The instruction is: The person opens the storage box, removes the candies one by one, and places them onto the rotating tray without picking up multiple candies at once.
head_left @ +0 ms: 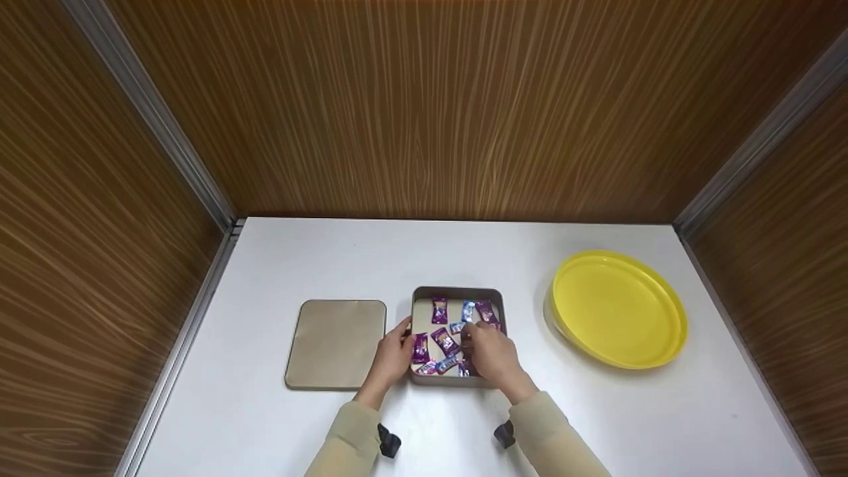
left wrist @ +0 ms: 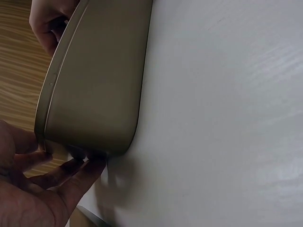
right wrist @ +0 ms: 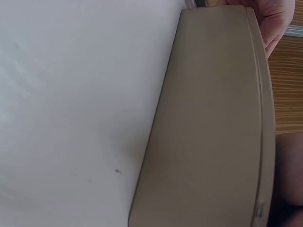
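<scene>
Sleeves (head_left: pixel 348 437) overhang a white table (head_left: pixel 212 397) bearing a tin (head_left: pixel 452 381) between wood-grain walls (head_left: pixel 424 112).

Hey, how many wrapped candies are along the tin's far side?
3 visible: left purple candy, middle blue candy, right purple candy, inside the tin. More may be hidden near the right hand.

A shallow, square, gold-beige metal tin (head_left: pixel 454 381) with rounded corners and a raised rim sits open and upright on the white surface (head_left: pixel 445 430). Scattered at different angles over its pale floor lie small shiny purple wrapped candies (head_left: pixel 445 341), at the left wall, the middle and toward the far-right corner, blue-and-white wrapped candies (head_left: pixel 468 311) between them, and a pinkish wrapped candy (head_left: pixel 427 367) in the near-left corner; some are partly hidden.
</scene>
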Motion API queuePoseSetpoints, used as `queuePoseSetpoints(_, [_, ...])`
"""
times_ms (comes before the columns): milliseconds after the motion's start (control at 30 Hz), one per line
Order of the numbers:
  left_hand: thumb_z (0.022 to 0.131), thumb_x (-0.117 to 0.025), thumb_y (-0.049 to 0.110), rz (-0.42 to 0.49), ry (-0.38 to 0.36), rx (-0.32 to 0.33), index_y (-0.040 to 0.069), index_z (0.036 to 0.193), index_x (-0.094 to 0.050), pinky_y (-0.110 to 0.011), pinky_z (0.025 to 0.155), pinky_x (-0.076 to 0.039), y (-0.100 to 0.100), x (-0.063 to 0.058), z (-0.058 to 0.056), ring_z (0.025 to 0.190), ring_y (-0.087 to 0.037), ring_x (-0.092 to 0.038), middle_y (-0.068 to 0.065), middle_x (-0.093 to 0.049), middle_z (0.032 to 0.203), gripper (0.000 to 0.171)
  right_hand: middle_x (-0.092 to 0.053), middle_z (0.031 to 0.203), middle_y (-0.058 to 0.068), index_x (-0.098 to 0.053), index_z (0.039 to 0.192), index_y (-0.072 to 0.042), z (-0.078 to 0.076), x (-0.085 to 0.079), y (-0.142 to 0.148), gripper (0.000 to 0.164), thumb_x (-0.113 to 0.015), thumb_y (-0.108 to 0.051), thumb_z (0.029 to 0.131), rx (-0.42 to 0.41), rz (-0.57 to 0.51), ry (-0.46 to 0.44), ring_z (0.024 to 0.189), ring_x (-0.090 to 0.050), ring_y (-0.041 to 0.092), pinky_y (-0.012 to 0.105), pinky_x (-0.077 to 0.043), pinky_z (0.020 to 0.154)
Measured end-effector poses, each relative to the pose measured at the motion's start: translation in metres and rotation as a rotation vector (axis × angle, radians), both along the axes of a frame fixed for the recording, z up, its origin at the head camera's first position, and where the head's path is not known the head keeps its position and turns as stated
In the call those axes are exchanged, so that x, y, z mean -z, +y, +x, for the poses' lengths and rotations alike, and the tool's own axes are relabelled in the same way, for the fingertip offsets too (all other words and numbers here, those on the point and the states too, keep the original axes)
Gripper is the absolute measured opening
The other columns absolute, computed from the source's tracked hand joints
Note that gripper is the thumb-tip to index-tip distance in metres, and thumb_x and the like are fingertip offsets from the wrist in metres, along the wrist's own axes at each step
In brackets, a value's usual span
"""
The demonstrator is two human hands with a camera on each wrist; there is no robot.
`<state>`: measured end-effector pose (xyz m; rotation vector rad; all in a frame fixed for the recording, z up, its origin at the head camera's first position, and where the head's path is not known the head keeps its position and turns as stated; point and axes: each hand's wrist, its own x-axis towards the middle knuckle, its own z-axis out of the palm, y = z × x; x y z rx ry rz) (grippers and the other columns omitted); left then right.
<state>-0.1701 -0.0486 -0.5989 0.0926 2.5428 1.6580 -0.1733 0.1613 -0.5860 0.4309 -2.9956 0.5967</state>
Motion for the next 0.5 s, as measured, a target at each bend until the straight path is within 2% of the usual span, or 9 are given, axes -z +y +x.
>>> queuePoseSetpoints(200, [0.101, -0.047, 0.003, 0.010, -0.033, 0.002, -0.008, 0.144, -0.040, -0.046, 0.099, -0.045, -0.0006, 0.0012, -0.0011, 0.114, -0.035, -0.058, -0.028, -0.057, 0.128, 0.045, -0.066, 0.087, 0.004, -0.071, 0.098, -0.008, 0.0024, -0.0049, 0.0019, 0.012, -0.068, -0.002, 0.089, 0.011, -0.047, -0.034, 0.076, -0.065, 0.020, 0.039, -0.056, 0.067])
queuePoseSetpoints(500, [0.101, -0.047, 0.002, 0.033, -0.043, 0.006, -0.009, 0.144, -0.039, -0.044, 0.098, -0.046, -0.0016, 0.0008, -0.0007, 0.112, -0.033, -0.059, -0.027, -0.057, 0.127, 0.045, -0.069, 0.089, 0.003, -0.071, 0.096, -0.010, 0.0053, -0.0080, 0.0068, 0.009, -0.068, -0.004, 0.090, 0.037, -0.146, -0.055, 0.079, -0.066, 0.019, 0.038, -0.056, 0.071])
